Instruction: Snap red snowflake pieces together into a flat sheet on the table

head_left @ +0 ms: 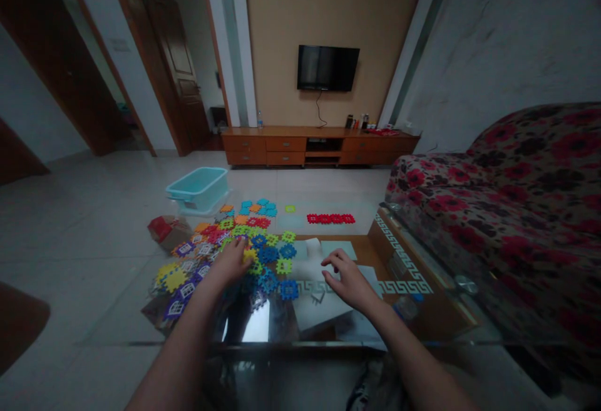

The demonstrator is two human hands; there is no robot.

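My left hand [231, 263] is over the pile of colourful plastic interlocking tiles on the glass table, its thumb and fingers apart beside a yellow tile [250, 255]. No tile is clearly held in it. Dark blue tiles [269, 254] and lime green tiles [284, 266] lie just right of that hand; purple tiles [175, 308] with white window-like centres are to its left. My right hand [346, 277] hovers above the tabletop with curved, spread fingers and nothing in them. Farther back, a row of joined red tiles [331, 218] lies flat.
Beyond the pile are light blue tiles [263, 206], a single lime tile [290, 208] and a turquoise plastic tub [200, 187]. White papers [323, 311] show around the glass table [413, 267]. A flowered sofa [446, 176] borders the right side; a television cabinet [286, 145] stands ahead.
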